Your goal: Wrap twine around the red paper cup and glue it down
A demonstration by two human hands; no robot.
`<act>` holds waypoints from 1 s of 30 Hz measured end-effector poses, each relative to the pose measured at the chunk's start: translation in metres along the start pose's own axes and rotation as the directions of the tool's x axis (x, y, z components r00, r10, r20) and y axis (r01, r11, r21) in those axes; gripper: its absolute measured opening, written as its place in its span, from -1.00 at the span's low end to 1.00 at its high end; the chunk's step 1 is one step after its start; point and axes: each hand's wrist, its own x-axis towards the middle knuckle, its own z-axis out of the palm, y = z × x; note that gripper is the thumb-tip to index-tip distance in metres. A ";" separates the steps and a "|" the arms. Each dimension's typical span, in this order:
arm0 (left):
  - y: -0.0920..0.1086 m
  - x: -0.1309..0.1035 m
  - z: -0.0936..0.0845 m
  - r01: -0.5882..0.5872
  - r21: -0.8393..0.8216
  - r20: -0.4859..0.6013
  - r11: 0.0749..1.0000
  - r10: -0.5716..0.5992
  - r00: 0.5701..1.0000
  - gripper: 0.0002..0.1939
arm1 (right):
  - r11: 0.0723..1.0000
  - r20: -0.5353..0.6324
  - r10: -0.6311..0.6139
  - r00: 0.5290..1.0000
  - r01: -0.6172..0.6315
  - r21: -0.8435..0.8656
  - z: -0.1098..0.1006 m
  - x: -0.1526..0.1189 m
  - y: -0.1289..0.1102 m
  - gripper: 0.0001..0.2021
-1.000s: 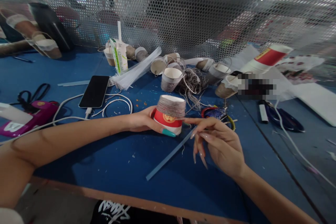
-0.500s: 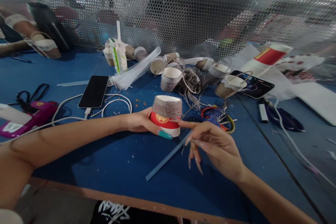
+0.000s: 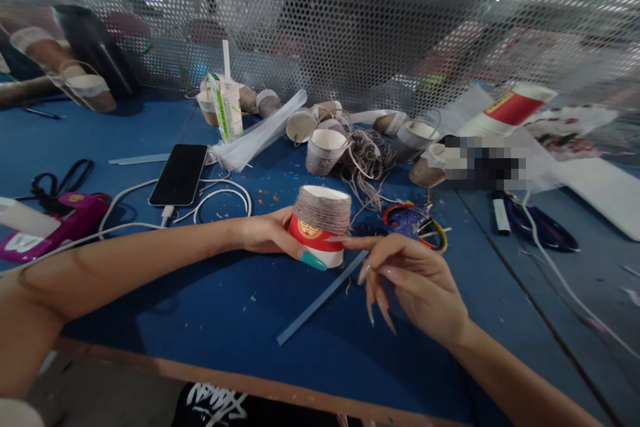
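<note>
My left hand point(image 3: 277, 235) is wrapped round a red and white paper cup point(image 3: 320, 238), its thumb with a long teal nail across the front. Grey-brown twine point(image 3: 324, 210) is wound in rows round the cup's upper part, and the cup leans a little to the right. With its index finger stretched out, my right hand point(image 3: 410, 280) touches the cup's red band from the right. The other fingers of that hand are spread, and I see nothing held in them. A translucent glue stick point(image 3: 320, 300) lies on the table below the cup.
Twine-covered cups point(image 3: 326, 150) and a heap of loose twine point(image 3: 367, 153) stand behind. A bundle of glue sticks point(image 3: 265, 130), a drink carton point(image 3: 227, 107) and a phone point(image 3: 179, 175) on a white cable are to the left. Scissors point(image 3: 543, 223) lie right. Perforated metal point(image 3: 310, 20) backs the table.
The cup has shifted slightly right and tilted more to the right in my left hand. My right hand has moved slightly right, its index finger still at the cup.
</note>
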 end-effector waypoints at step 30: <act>-0.004 -0.006 -0.015 0.121 -0.058 0.070 0.991 -0.117 0.991 -0.29 | 0.987 -0.153 -0.142 0.978 0.129 -0.093 -0.004 0.002 0.003 -0.77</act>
